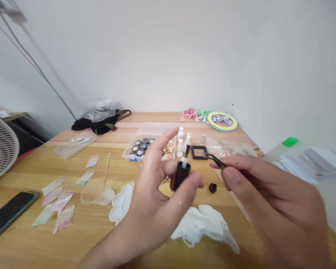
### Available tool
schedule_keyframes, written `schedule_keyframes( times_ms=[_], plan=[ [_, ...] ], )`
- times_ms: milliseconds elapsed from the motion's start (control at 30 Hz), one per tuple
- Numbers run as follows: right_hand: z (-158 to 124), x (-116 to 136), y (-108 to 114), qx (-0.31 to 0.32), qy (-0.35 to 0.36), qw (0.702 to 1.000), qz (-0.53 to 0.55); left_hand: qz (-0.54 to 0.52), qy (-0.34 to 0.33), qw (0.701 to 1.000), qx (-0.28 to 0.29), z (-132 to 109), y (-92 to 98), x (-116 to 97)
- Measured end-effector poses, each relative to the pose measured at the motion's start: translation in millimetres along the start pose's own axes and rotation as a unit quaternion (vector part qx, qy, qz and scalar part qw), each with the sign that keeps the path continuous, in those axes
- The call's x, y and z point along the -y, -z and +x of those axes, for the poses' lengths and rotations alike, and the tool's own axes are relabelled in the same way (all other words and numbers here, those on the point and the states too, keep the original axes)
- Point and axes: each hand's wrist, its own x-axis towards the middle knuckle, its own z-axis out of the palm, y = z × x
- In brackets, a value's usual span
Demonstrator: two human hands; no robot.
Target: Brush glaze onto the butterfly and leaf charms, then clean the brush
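Well, left fingers: we hold a black cylindrical brush cap.
Right fingers: we pinch black bent-tip tweezers.

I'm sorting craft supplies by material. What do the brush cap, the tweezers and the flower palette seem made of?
Brush cap: probably black plastic, slightly shiny, given its smooth walls. Tweezers: likely dark-coated metal, judging by the slim, bent tips; plastic is possible. Flower palette: probably smooth white plastic, from its rounded, petal-shaped wells.
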Motion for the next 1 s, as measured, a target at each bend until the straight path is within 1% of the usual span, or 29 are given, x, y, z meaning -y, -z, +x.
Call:
schedule_keyframes(
  times_ms=[67,100,167,200,233,333,400,433,500,600,667,733,833,1000],
  plan=[
    [-6.1,-9.9,9.7,0.026,-0.007,0.999,-0.045,-0.005,0.027,1.000,-0.011,0.3,4.3,8.4],
    [-11.7,-16.3,15.4,0.034,-0.020,0.997,-0.072,-0.009,0.046,0.999,-0.003,-1.5,6.8,14.9],
    [-28.0,-30.7,26.9,0.072,-0.034,0.990,-0.118,-0.018,0.080,0.997,0.015,-10.7,11.5,31.5],
    [-38.5,-37.9,31.8,0.098,-0.036,0.985,-0.134,-0.011,0.113,0.993,0.030,-18.2,13.4,40.4],
    [-50.0,-44.5,35.8,0.137,-0.043,0.979,-0.143,0.004,0.151,0.988,0.045,-27.1,14.7,48.8],
    [-85.3,-58.5,40.8,0.246,-0.066,0.959,-0.125,0.028,0.227,0.970,0.083,-56.2,14.2,65.6],
    [-104.2,-63.1,39.6,0.286,-0.088,0.947,-0.120,0.009,0.259,0.960,0.104,-71.3,9.8,69.0],
    [-111.1,-64.4,38.4,0.293,-0.094,0.943,-0.123,-0.006,0.266,0.957,0.116,-76.5,6.6,69.0],
    [-119.9,-65.8,36.0,0.301,-0.087,0.941,-0.130,-0.035,0.257,0.955,0.146,-82.5,-0.4,67.8],
    [-123.5,-66.0,33.7,0.298,-0.038,0.944,-0.138,-0.064,0.213,0.953,0.206,-84.9,-9.5,66.7],
    [-122.8,-65.6,32.0,0.300,-0.007,0.941,-0.154,-0.060,0.190,0.949,0.243,-85.2,-13.5,67.6],
    [-121.2,-65.7,29.3,0.312,0.009,0.935,-0.167,-0.035,0.179,0.945,0.271,-85.3,-16.1,69.8],
    [-118.1,-67.3,23.9,0.337,0.015,0.925,-0.172,0.011,0.155,0.942,0.297,-84.9,-18.6,74.3],
    [-114.5,-70.8,18.8,0.358,0.015,0.917,-0.178,0.053,0.083,0.944,0.315,-83.7,-21.5,82.3]
  ],
)
